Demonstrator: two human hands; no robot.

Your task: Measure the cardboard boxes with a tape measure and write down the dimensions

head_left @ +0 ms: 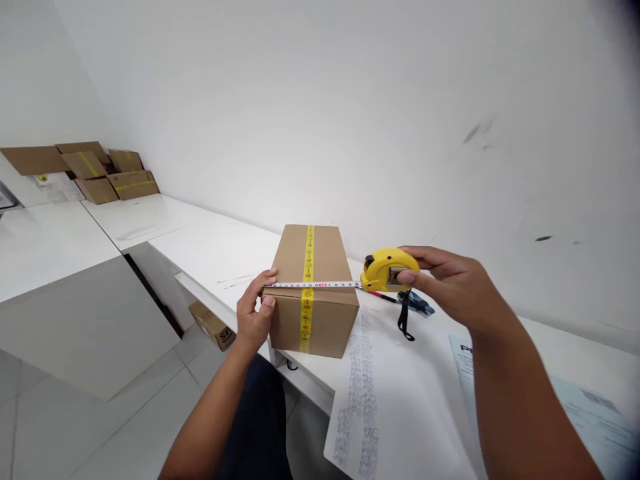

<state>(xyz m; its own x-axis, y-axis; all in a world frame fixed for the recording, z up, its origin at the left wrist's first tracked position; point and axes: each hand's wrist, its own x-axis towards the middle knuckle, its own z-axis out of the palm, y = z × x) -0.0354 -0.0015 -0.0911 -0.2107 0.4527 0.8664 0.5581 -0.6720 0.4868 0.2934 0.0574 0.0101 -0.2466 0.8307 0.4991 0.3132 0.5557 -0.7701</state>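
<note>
A brown cardboard box (327,253) with yellow printed tape down its middle stands on the white table. The white blade (335,285) of a tape measure lies across the top near its front edge. At the box's left edge, my left hand (256,310) is closed around the blade's end, with the thumb against the box's front corner. My right hand (450,280) grips the yellow tape measure case (387,269) just beyond the box's right edge. A black wrist strap (405,320) dangles from the case.
Behind the case lie a red-and-black pen (384,297) and a dark blue item (419,304). Printed sheets (365,400) cover the table's front right. Several boxes (133,183) are stacked far left; another box (213,325) is below the table. A white wall rises behind.
</note>
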